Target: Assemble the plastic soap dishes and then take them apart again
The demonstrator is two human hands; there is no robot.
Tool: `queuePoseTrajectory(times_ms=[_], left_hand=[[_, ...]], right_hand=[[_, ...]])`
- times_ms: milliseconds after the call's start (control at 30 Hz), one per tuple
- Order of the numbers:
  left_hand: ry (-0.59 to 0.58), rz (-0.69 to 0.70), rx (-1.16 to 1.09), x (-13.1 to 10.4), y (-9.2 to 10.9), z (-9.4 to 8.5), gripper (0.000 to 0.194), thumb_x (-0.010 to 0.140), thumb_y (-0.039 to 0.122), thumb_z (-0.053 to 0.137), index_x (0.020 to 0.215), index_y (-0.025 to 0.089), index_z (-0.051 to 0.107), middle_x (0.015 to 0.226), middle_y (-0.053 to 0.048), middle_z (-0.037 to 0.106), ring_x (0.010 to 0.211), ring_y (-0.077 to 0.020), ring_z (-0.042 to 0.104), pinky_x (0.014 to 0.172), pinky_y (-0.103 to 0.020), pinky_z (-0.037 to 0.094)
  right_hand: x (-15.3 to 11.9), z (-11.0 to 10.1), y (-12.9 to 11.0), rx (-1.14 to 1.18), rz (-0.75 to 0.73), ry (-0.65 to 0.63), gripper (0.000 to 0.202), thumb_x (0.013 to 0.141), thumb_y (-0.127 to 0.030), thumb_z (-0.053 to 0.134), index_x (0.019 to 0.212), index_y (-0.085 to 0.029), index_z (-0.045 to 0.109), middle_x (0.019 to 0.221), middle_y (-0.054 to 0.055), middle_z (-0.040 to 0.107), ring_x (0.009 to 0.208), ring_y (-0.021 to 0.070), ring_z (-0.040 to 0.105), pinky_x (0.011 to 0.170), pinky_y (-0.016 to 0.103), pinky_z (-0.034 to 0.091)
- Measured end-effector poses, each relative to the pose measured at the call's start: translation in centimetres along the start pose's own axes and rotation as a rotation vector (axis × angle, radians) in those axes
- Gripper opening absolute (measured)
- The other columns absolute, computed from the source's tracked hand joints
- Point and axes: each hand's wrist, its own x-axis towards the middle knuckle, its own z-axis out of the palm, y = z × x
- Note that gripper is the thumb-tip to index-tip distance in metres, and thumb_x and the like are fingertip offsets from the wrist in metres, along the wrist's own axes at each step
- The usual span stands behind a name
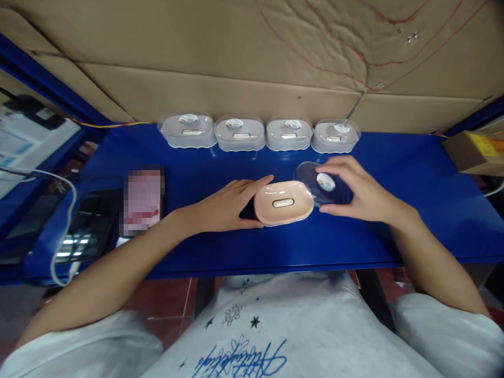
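Note:
A pink oval box (271, 211) with a small white handle on top sits on the blue table in front of me. My left hand (236, 205) grips its left end between thumb and fingers. To the right, my right hand (350, 191) holds a clear plastic cover (309, 181) with a round white sticker. The cover's left edge is close against the right end of the pink box; whether they touch is hard to tell.
Several greyish boxes with clear covers (241, 137) stand in a row along the back of the blue table (189, 262). A blurred phone (142, 202) and a white cable (71, 210) are at left. A cardboard box (474, 152) stands at right.

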Motion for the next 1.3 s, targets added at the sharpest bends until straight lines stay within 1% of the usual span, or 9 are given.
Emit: queuePoseTrajectory(times_ms=[133, 233, 433, 533, 633, 767, 967, 1133, 1300], left_hand=[[0.012, -0.012, -0.024, 0.1, -0.2, 0.4, 0.119, 0.098, 0.076, 0.07, 0.181, 0.027, 0.001, 0.184, -0.018, 0.029, 0.162, -0.0427, 0.042, 0.13, -0.054, 0.033], [0.021, 0.001, -0.051, 0.2, -0.4, 0.7, 0.124, 0.097, 0.079, 0.07, 0.181, 0.027, -0.005, 0.183, -0.018, 0.031, 0.164, -0.0435, 0.039, 0.13, -0.056, 0.032], [0.027, -0.001, -0.066, 0.4, -0.2, 0.9, 0.124, 0.096, 0.076, 0.072, 0.181, 0.027, -0.003, 0.182, -0.019, 0.035, 0.162, -0.0441, 0.041, 0.129, -0.059, 0.03], [0.031, -0.002, -0.054, 0.5, -0.1, 1.0, 0.123, 0.095, 0.075, 0.073, 0.181, 0.028, -0.001, 0.182, -0.018, 0.033, 0.161, -0.0441, 0.041, 0.129, -0.059, 0.028], [0.034, 0.0, -0.05, 0.5, -0.1, 1.1, 0.123, 0.094, 0.076, 0.073, 0.181, 0.028, 0.0, 0.183, -0.017, 0.031, 0.16, -0.0441, 0.041, 0.129, -0.058, 0.029], [0.027, -0.004, -0.048, 0.6, -0.1, 1.2, 0.124, 0.094, 0.077, 0.073, 0.181, 0.027, 0.001, 0.182, -0.017, 0.033, 0.159, -0.0437, 0.041, 0.129, -0.056, 0.029], [0.034, -0.008, -0.054, 0.7, -0.3, 1.2, 0.125, 0.091, 0.078, 0.075, 0.182, 0.03, 0.003, 0.183, -0.016, 0.033, 0.158, -0.0447, 0.043, 0.126, -0.056, 0.032], [0.019, -0.014, -0.041, 0.8, -0.3, 1.2, 0.124, 0.092, 0.079, 0.074, 0.182, 0.028, 0.004, 0.183, -0.017, 0.032, 0.157, -0.0441, 0.042, 0.127, -0.056, 0.031], [0.007, -0.027, -0.032, 0.9, -0.2, 1.2, 0.122, 0.092, 0.078, 0.075, 0.182, 0.026, 0.01, 0.179, -0.018, 0.039, 0.157, -0.0446, 0.042, 0.127, -0.056, 0.031]], right_hand=[[0.5, 2.7, -0.9, 0.056, -0.079, -0.075, 0.078, 0.095, -0.057, 0.082, 0.164, -0.035, 0.051, 0.151, 0.014, 0.057, 0.14, 0.0367, 0.061, 0.116, 0.056, 0.057], [0.6, 3.8, -0.9, 0.058, -0.115, -0.088, 0.078, 0.097, -0.054, 0.081, 0.166, -0.036, 0.049, 0.153, 0.013, 0.057, 0.139, 0.0363, 0.062, 0.116, 0.055, 0.057], [0.7, 4.2, -1.0, 0.016, -0.199, -0.058, 0.084, 0.1, -0.053, 0.077, 0.173, -0.038, 0.039, 0.158, 0.015, 0.055, 0.145, 0.0376, 0.058, 0.119, 0.058, 0.054], [0.9, 4.5, -1.3, 0.028, -0.218, -0.063, 0.087, 0.101, -0.053, 0.077, 0.176, -0.039, 0.034, 0.158, 0.015, 0.055, 0.146, 0.0379, 0.057, 0.119, 0.058, 0.053], [1.1, 4.9, -1.5, 0.044, -0.233, -0.064, 0.089, 0.101, -0.052, 0.077, 0.177, -0.039, 0.032, 0.157, 0.014, 0.056, 0.147, 0.0374, 0.057, 0.12, 0.057, 0.053], [1.1, 5.5, -1.6, 0.03, -0.255, -0.048, 0.092, 0.101, -0.053, 0.077, 0.178, -0.04, 0.028, 0.162, 0.015, 0.053, 0.151, 0.0382, 0.054, 0.121, 0.059, 0.052], [1.1, 6.2, -1.4, 0.032, -0.252, -0.027, 0.093, 0.1, -0.052, 0.078, 0.178, -0.042, 0.028, 0.164, 0.014, 0.052, 0.153, 0.0385, 0.052, 0.122, 0.061, 0.05], [1.3, 6.5, -1.4, 0.007, -0.294, -0.021, 0.093, 0.102, -0.054, 0.075, 0.179, -0.038, 0.026, 0.162, 0.015, 0.055, 0.152, 0.0389, 0.053, 0.122, 0.06, 0.049], [1.6, 6.3, -1.6, -0.013, -0.333, -0.01, 0.095, 0.104, -0.054, 0.071, 0.181, -0.037, 0.017, 0.162, 0.016, 0.057, 0.151, 0.0382, 0.054, 0.121, 0.06, 0.05]])
